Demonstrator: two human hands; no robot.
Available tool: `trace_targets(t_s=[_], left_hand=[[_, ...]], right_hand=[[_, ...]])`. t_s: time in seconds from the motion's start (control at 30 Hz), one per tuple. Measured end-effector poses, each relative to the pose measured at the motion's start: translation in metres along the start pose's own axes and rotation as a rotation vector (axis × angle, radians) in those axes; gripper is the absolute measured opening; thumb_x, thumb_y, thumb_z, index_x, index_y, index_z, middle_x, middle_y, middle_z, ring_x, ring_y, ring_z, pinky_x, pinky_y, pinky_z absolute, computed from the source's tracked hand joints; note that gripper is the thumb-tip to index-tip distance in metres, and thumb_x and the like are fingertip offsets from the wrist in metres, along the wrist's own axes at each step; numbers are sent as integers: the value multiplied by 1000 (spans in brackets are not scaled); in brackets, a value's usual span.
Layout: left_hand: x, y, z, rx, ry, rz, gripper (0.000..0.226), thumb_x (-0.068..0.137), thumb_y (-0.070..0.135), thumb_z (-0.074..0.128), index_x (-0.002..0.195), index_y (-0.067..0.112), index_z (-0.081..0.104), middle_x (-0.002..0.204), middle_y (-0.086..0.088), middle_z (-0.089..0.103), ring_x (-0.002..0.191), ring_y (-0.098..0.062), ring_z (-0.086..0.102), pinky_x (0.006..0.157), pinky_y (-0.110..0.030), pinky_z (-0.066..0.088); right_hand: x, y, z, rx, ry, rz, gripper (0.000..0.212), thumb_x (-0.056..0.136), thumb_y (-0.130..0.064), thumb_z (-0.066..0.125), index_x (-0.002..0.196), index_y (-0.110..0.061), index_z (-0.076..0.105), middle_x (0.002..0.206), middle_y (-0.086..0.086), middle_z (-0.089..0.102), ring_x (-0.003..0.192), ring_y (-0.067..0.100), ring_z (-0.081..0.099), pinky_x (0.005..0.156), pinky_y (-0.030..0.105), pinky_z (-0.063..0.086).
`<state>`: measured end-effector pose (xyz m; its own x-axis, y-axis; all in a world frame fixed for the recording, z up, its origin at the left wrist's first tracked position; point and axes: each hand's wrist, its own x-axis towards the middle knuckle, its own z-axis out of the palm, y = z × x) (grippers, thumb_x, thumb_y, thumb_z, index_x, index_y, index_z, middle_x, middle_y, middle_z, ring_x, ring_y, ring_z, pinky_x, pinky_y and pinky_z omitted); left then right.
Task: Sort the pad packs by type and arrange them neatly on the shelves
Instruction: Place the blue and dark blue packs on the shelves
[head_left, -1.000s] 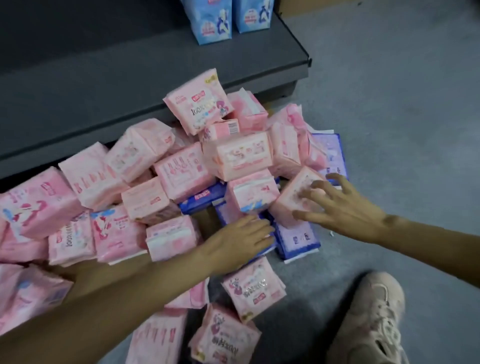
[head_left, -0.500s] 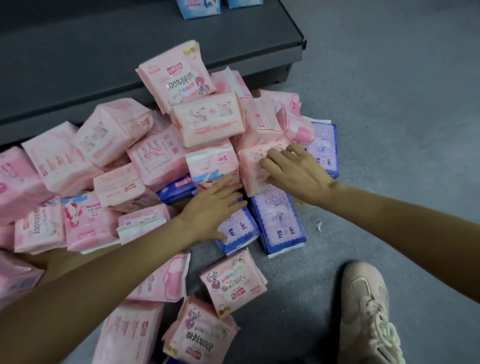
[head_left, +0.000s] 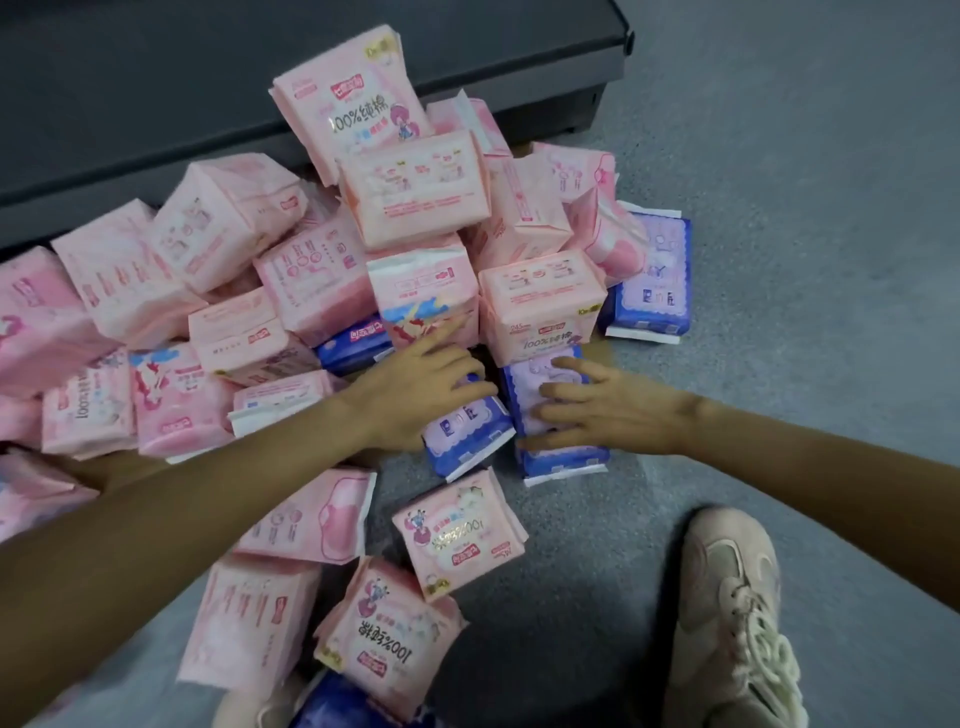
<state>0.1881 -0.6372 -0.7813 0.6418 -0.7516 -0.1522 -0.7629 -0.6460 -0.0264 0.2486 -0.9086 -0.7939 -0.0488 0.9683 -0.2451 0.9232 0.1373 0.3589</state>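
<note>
The dark shelf (head_left: 311, 98) lay bare in view, so by this showing the sorting had barely begun: nearly every pack was still on the grey floor (head_left: 805, 260). The heap of pink pad packs (head_left: 415, 192) leaned against the shelf's front edge, spilling left and toward the person. Below the heap's near side lay two blue pad packs (head_left: 563, 462) side by side, with a third blue pack (head_left: 649, 291) at the heap's right edge. The left hand (head_left: 415, 395) rested on the left blue pack, fingers spread and fairly straight, one fingertip touching a pink pack above. The right hand (head_left: 608, 405) lay on the right blue pack, fingers splayed apart, not yet clamped. A beige sneaker (head_left: 732, 618) stood well below the heap. Compared with half a second before, the right hand had dropped from a pink pack onto the blue one.
</note>
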Motion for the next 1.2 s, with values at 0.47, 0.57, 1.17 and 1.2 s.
trace_targets(t_s=[0.47, 0.57, 1.17, 1.2], left_hand=[[-24, 5, -31, -362, 110, -281, 91, 59, 40, 74, 140, 30, 33, 122, -4, 52, 103, -24, 55, 83, -32, 42], [-33, 1, -24, -334, 86, -336, 88, 61, 38, 77, 139, 30, 37, 129, -3, 51, 106, -28, 57, 87, -36, 46], [-29, 21, -80, -733, 172, -705, 58, 68, 30, 73, 115, 33, 40, 103, 17, 52, 81, -11, 52, 66, -26, 38], [-33, 17, -87, -793, 212, -724, 59, 66, 32, 73, 116, 34, 40, 99, 21, 52, 79, -7, 52, 65, -19, 38]], right_hand=[[9, -2, -8, 138, 19, -145, 65, 69, -15, 73, 127, -34, 50, 132, -6, 54, 123, 23, 48, 97, 39, 32], [-15, 10, -34, 675, 194, 93, 61, 75, -15, 56, 133, -23, 39, 134, -1, 49, 121, 19, 45, 96, 31, 34], [-29, 16, -61, 1062, -107, 1032, 72, 73, -43, 77, 123, -23, 30, 88, -4, 56, 82, 24, 59, 67, 32, 38], [-31, 26, -65, 1091, -83, 1043, 69, 74, -36, 78, 125, -21, 33, 77, -9, 51, 71, 17, 55, 64, 31, 35]])
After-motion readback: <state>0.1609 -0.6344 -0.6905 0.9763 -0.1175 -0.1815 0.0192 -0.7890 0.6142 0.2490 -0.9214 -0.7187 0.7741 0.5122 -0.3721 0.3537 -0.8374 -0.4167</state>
